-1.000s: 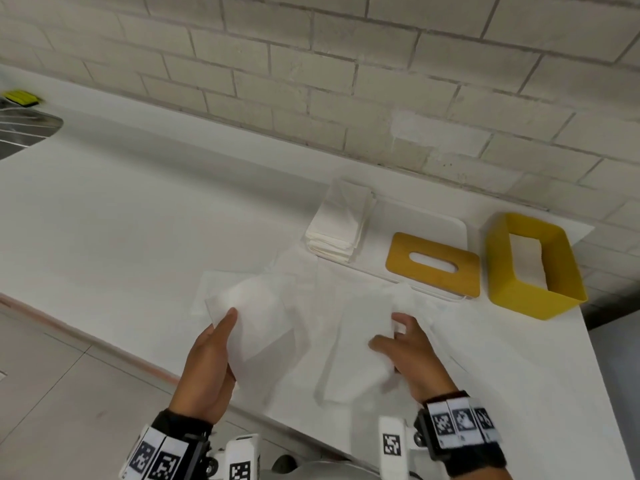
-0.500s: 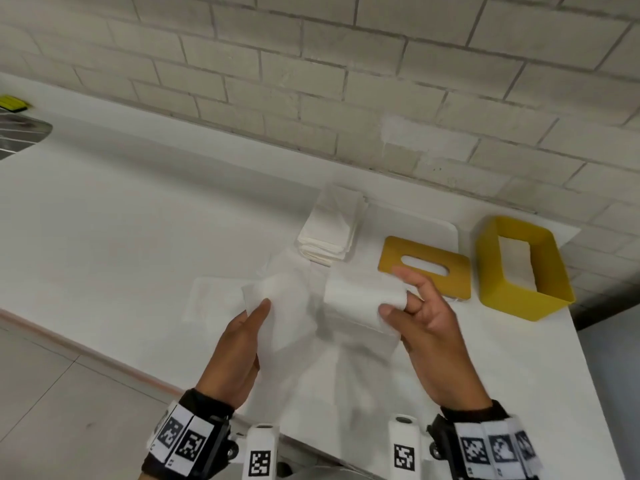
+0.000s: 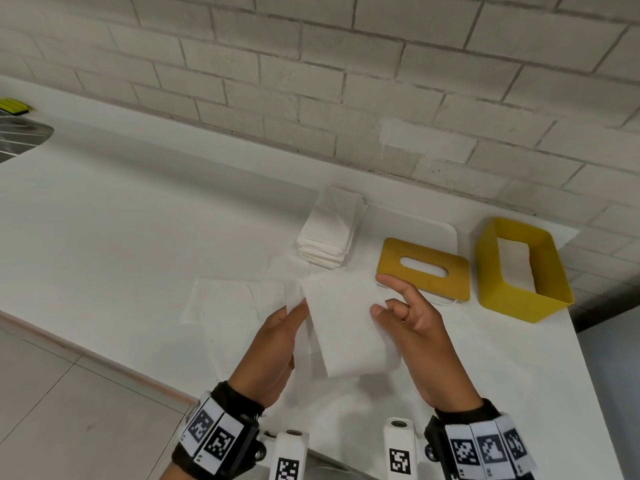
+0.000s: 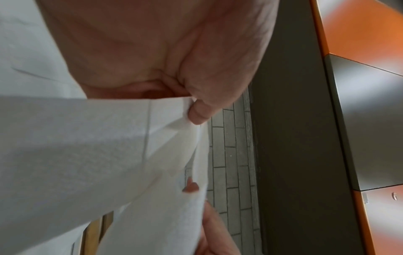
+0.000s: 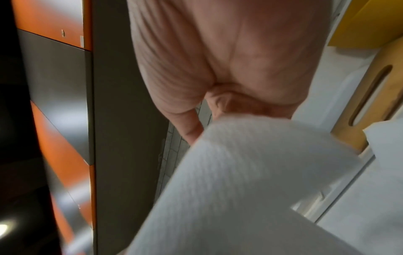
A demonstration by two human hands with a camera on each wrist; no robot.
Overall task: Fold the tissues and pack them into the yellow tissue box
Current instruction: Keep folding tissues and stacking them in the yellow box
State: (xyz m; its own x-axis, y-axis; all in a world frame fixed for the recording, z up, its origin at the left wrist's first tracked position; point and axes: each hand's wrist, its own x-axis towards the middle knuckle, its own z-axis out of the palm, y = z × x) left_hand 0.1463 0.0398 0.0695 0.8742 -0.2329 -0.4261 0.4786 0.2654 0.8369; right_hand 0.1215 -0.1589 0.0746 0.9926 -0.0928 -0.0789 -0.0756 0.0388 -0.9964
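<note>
Tissue [image 3: 349, 323]: white, folded, soft-edged.

Tissue [image 3: 349, 327] now off the counter, folded over. Left hand [image 3: 273, 355] and right hand [image 3: 412, 327] moved closer, pinching its edges.

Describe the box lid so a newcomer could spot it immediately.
On the white counter below the brick wall, look between the stack of folded tissues and the open yellow box. The lid lies flat there, the only yellow piece with an oval slot.

Pale brick wall [image 3: 311, 81], white counter [image 3: 121, 220], tiled floor [image 3: 69, 410]
</note>
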